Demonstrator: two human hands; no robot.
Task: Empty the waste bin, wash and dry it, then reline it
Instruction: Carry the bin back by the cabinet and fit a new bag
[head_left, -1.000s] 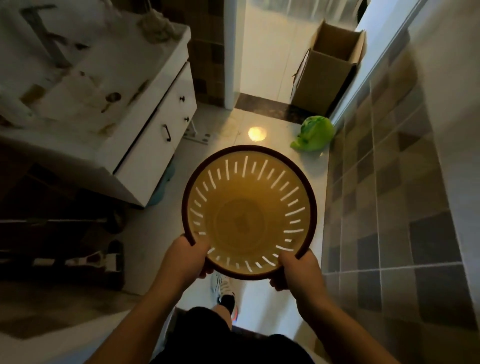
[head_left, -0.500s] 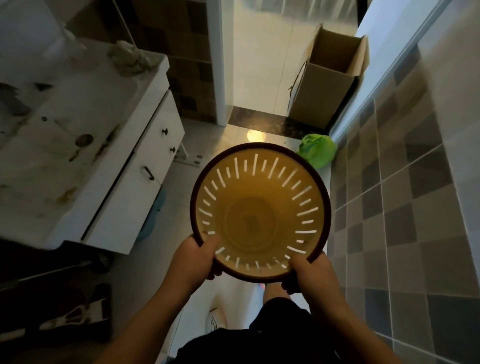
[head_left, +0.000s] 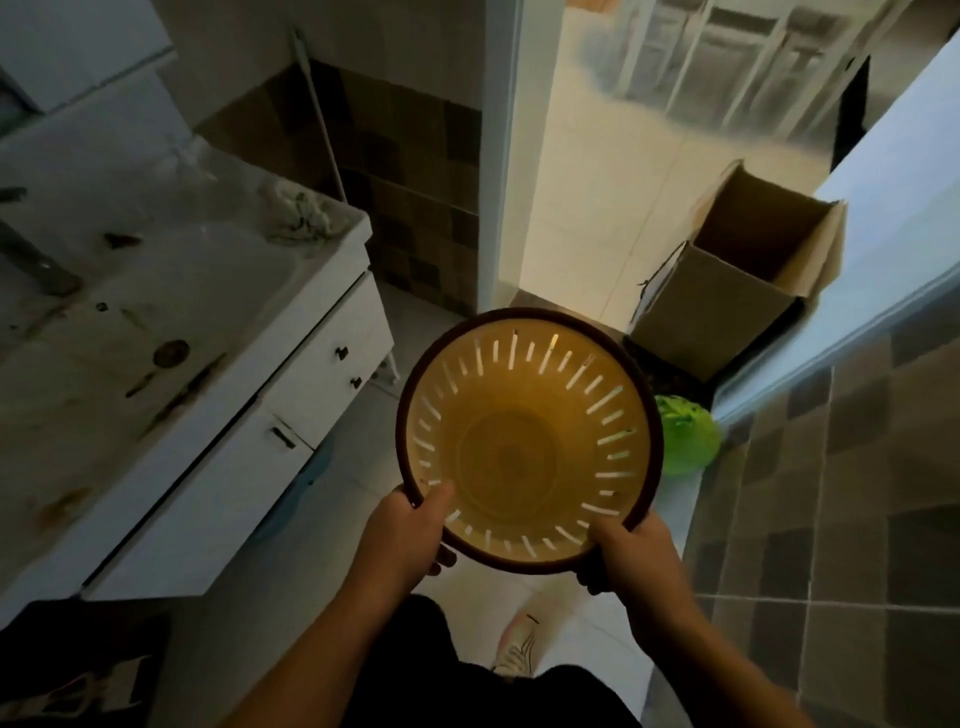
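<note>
I hold a round yellow waste bin (head_left: 524, 447) with a dark brown rim and slotted walls in front of me, mouth up. It has nothing inside and no liner. My left hand (head_left: 410, 530) grips the near left rim with the thumb inside. My right hand (head_left: 631, 553) grips the near right rim. A knotted green bag (head_left: 685, 441) lies on the floor to the right of the bin, against the tiled wall.
A stained white sink (head_left: 156, 312) on a white cabinet (head_left: 291, 421) stands at the left, a crumpled cloth (head_left: 301, 213) on its back corner. An open cardboard box (head_left: 737, 280) sits by the doorway (head_left: 623, 182) ahead. A tiled wall (head_left: 841, 493) runs along the right.
The view has tilted up and moved toward the doorway; the sink, box and green bag sit lower in frame. Both hands keep the same grip on the bin.
</note>
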